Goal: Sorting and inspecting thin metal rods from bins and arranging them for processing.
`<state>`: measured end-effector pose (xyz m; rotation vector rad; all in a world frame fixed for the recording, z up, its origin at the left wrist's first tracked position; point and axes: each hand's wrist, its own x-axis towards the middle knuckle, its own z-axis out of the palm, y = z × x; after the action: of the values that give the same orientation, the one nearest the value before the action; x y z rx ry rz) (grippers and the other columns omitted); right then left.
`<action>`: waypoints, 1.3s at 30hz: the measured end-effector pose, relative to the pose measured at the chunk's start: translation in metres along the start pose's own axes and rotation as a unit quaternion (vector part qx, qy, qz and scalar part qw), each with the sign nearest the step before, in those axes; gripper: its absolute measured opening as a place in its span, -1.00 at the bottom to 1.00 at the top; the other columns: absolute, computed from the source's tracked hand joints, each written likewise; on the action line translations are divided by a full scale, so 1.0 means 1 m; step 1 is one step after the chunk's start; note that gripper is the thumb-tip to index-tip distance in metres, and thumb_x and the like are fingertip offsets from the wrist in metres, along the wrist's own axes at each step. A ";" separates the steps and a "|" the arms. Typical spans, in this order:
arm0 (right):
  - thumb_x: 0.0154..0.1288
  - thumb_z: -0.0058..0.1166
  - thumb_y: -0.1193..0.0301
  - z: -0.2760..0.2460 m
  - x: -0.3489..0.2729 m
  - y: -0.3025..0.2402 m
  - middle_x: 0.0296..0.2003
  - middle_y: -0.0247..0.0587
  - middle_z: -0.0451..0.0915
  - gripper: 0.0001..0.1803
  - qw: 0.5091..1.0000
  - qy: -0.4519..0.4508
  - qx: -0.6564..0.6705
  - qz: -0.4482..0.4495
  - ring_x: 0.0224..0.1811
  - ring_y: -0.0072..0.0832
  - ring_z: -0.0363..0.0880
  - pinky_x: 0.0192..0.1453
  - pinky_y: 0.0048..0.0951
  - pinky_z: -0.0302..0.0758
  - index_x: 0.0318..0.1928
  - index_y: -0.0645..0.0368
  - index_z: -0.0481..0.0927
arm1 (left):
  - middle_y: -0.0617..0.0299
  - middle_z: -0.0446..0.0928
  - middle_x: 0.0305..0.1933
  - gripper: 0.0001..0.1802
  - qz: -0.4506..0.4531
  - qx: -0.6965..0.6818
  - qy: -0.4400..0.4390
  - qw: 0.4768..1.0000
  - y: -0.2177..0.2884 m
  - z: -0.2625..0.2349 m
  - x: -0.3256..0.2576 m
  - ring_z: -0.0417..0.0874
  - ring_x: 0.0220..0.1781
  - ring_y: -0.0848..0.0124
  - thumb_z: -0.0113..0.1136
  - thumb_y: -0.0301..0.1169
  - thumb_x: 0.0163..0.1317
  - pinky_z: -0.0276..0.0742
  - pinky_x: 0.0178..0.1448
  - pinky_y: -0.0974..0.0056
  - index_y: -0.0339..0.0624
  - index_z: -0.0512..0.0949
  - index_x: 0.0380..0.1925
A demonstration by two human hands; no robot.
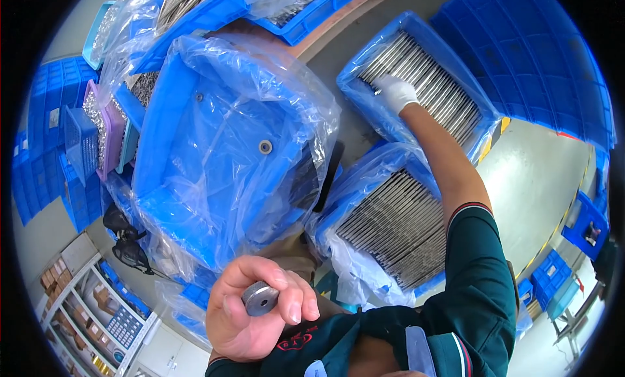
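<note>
Above the lap, left hand [241,328]: bare, fingers curled in, thumb and fingers closed around a grey metal disc [256,297]

Over the upper bin [355,65], right hand [395,93]: gloved in white, the arm stretched out, close over or touching the steel rods [430,84] near one end of their row; fingertips not clear, so I cannot tell how far they are spread or whether a rod is held

Disc, risk: being round and gripped by its edge, it could slip and roll away if the curled fingers loosened while attention sat with the far hand

Rods, risk: packed so tightly, a neighbour might be dragged askew if the glove caught more than one

Plastic liner [215,169], risk: its loose folds could hide a dropped part; a small ring [269,149] already lies on it, in the big blue tub [156,126]

Disc, looks: thick, dull grey, rough-textured rim, flatter face with a small dark hole in the middle, held tilted

Rods, looks: slim, straight, bright, laid side by side, shinier than the darker rods [397,227] in the lower bin [332,214]
</note>
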<state>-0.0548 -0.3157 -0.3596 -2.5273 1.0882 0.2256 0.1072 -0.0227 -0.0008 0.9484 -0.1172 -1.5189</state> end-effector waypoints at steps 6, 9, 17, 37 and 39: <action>0.13 -0.11 0.38 0.026 0.009 0.002 -0.24 -0.08 0.60 -0.76 0.997 -0.066 -0.037 0.014 -0.14 -0.15 0.58 -0.09 -0.22 0.51 -0.23 0.03 0.60 | 0.15 0.50 -0.45 -0.51 -0.012 0.001 0.004 1.000 -0.004 0.003 0.001 0.50 -0.35 0.27 0.00 0.03 0.28 0.31 -0.31 0.21 -0.22 0.40 -0.17; 0.12 -0.09 0.30 0.022 0.007 0.004 -0.25 -0.10 0.61 -0.73 0.995 -0.059 0.013 0.074 -0.16 -0.16 0.59 -0.11 -0.19 0.50 -0.20 0.02 0.61 | 0.15 0.50 -0.46 -0.51 0.005 0.004 0.020 1.000 -0.005 0.004 0.000 0.50 -0.35 0.26 0.00 0.04 0.27 0.31 -0.32 0.21 -0.23 0.40 -0.18; 0.20 -0.17 0.31 0.035 -0.004 0.001 -0.23 0.00 0.60 -0.72 0.988 -0.149 0.033 0.007 -0.15 -0.10 0.58 -0.02 -0.18 0.46 -0.20 0.12 0.57 | 0.15 0.49 -0.48 -0.49 -0.010 -0.003 0.012 1.000 -0.003 0.005 0.000 0.49 -0.38 0.27 -0.01 0.05 0.27 0.30 -0.33 0.20 -0.24 0.40 -0.17; 0.23 -0.01 0.19 -0.100 -0.136 -0.009 -0.19 -0.17 0.62 -0.68 0.942 0.258 0.197 0.087 -0.12 -0.31 0.60 -0.01 -0.47 0.46 -0.10 0.06 0.60 | 0.15 0.40 -0.27 -0.49 0.004 -0.029 -0.049 0.998 -0.010 0.009 -0.033 0.30 -0.27 0.33 -0.09 -0.05 0.36 0.22 -0.16 0.24 -0.30 0.29 0.04; 0.21 0.06 0.22 -0.123 -0.182 -0.041 -0.20 -0.20 0.64 -0.71 0.922 0.295 0.223 0.113 -0.13 -0.38 0.61 -0.02 -0.49 0.46 -0.12 0.07 0.62 | 0.14 0.40 -0.22 -0.52 -0.001 -0.027 -0.060 0.998 -0.013 0.007 -0.039 0.33 -0.25 0.31 -0.09 -0.10 0.37 0.26 -0.12 0.23 -0.32 0.30 0.03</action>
<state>-0.1504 -0.2182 -0.1826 -2.0858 1.4491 -0.6956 0.0878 0.0105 0.0149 0.8147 -0.1595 -1.5722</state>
